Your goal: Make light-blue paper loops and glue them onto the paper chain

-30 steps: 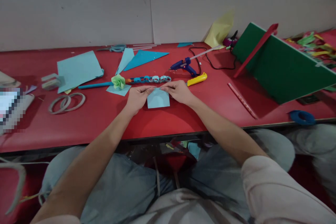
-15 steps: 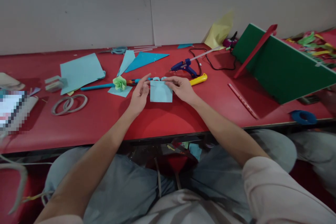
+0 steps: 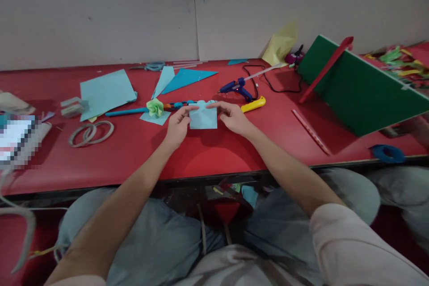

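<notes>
A small light blue paper square (image 3: pixel 203 117) is held up just above the red table (image 3: pixel 134 147). My left hand (image 3: pixel 178 126) pinches its left edge and my right hand (image 3: pixel 231 117) pinches its upper right edge. Behind the paper lies a paper chain of blue and orange links (image 3: pixel 179 105), partly hidden by my hands. Left of it is a green paper flower (image 3: pixel 154 107) on a blue stick (image 3: pixel 125 111).
A blue glue gun (image 3: pixel 235 86) with black cord and a yellow knife handle (image 3: pixel 253 104) lie behind my right hand. Blue paper sheets (image 3: pixel 106 90), scissors (image 3: pixel 152 66) and tape rings (image 3: pixel 90 132) are at left. A green board (image 3: pixel 355 87) leans at right.
My left hand opened and let go of the paper half a second ago, then took hold of its left edge again. The paper rose slightly off the table.
</notes>
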Tool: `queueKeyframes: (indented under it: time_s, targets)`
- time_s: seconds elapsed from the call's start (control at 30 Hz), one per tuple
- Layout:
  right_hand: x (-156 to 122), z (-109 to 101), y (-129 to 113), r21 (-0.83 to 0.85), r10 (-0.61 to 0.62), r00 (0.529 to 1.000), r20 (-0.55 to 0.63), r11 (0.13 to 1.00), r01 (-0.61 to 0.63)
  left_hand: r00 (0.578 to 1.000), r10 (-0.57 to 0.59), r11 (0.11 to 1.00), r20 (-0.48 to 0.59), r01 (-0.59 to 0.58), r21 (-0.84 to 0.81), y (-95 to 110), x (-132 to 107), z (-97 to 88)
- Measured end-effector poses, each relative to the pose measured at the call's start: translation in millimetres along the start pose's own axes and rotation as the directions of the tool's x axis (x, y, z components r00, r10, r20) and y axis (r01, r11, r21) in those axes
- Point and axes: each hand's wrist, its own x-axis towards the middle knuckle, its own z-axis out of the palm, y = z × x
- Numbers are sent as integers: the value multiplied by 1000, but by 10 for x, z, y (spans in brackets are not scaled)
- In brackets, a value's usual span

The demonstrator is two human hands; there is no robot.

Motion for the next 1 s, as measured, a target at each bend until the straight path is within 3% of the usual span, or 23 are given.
queueKeyframes:
  time_s: [0.1,0.3,0.43,0.57,0.7,0.83,1.0]
  targets:
    - [17,-1,75,17,-61,998,-4,998,61,997,6,999,79,-2,-49,-22,7,-2]
    - [37,-15,91,24,-130,991,-28,991,130,987,108,994,123,-108,-6,-31,15,-27]
    - [44,-33,76,-44,-145,987,-69,989,142,990,112,993,88,-116,37,14,4,-21]
    - [26,-32,58,-99,-154,987,-36,984,150,995,98,991,33,-101,89,33,-4,-17]
    - [12,-1,45,-9,-102,995,-15,995,102,993,106,984,-56,-96,147,14,-4,-17]
    - [30,40,66,125,-79,996,-27,989,82,994,78,996,-71,-75,40,-2,9,21]
    - [46,67,99,163,-61,998,-35,984,66,999,47,995,-11,-48,-83,20,-2,70]
